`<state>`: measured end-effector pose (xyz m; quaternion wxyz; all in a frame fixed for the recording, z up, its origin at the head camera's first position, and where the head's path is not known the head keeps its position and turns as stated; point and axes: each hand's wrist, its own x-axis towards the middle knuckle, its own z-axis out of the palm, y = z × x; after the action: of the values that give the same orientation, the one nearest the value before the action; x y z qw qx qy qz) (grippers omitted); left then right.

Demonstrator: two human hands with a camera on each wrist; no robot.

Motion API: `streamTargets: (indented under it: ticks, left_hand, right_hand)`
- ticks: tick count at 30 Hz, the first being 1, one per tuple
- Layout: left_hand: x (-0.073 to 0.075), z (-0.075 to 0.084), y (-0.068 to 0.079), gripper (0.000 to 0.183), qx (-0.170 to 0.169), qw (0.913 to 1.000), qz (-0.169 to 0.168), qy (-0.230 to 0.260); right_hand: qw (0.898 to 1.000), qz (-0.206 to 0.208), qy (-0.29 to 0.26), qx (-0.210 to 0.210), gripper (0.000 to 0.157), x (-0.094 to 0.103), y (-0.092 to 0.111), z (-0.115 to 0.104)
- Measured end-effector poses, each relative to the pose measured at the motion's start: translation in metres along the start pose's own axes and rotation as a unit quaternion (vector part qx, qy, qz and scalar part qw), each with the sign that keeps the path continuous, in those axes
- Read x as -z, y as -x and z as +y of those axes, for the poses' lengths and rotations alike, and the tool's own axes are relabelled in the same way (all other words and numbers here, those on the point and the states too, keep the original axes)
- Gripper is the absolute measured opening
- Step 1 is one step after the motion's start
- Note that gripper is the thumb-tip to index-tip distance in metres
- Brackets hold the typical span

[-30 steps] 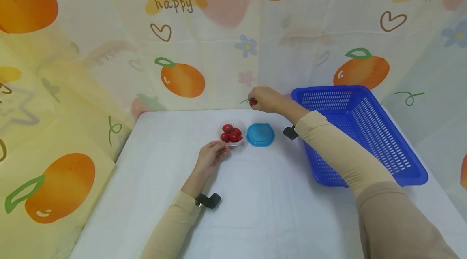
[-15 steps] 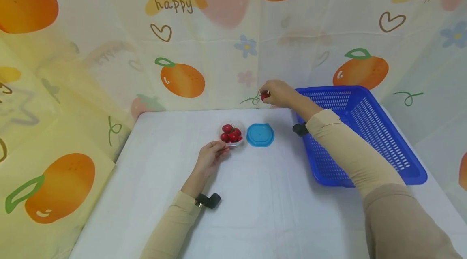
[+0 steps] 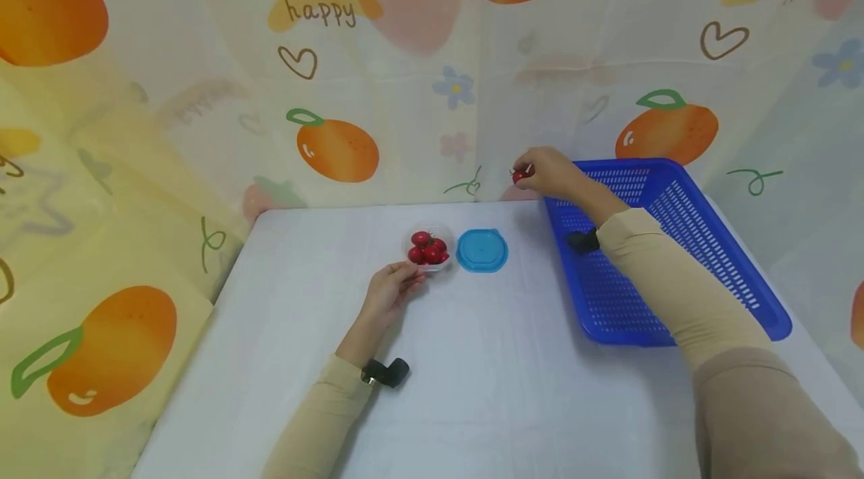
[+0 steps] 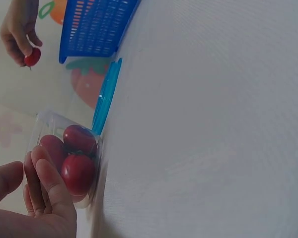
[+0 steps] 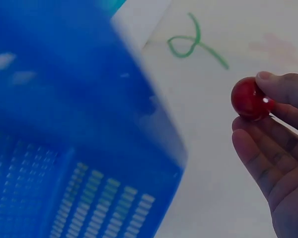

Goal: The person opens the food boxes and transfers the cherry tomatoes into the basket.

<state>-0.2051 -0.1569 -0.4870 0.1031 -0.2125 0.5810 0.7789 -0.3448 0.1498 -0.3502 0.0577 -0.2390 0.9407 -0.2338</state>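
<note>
My right hand [image 3: 550, 173] is raised near the far left corner of the blue basket, pinching a cherry tomato [image 5: 251, 99] between thumb and fingers. The tomato is off the table, outside the basket. At the table's middle, my left hand [image 3: 388, 295] touches the near side of a small clear plastic container [image 4: 47, 121] with fairly straight fingers; its thumb stands apart from the wall. Several more red cherry tomatoes [image 3: 429, 248] lie inside that container, one with a green stem showing. A round blue lid [image 3: 482, 250] lies flat just right of it.
The blue perforated basket [image 3: 586, 306] takes up the table's right side, partly hidden by my right forearm. A white cloth covers the table [image 3: 459, 389]. Behind it hangs a curtain [image 3: 412, 127] printed with fruit.
My right hand has moved to the right with the cherry tomato, away from above the container and lid toward the basket. My left hand and the container stay put.
</note>
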Motion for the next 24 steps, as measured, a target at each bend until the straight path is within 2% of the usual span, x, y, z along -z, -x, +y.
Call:
streamTargets:
  ticks: [6, 15, 24]
  left_hand:
    - [0.0, 0.0, 0.001, 0.032, 0.002, 1.0, -0.001, -0.008]
    - [0.001, 0.001, 0.001, 0.029, -0.005, 1.0, 0.0, -0.002]
    - [0.0, 0.002, 0.002, 0.027, -0.005, 1.0, -0.001, 0.008]
  right_hand:
    - [1.0, 0.022, 0.009, 0.013, 0.033, 0.002, 0.007, 0.025]
    - [0.999, 0.039, -0.01, -0.016, 0.034, 0.008, 0.018, 0.047]
    - [0.998, 0.029, -0.018, -0.053, 0.035, 0.004, 0.023, 0.067]
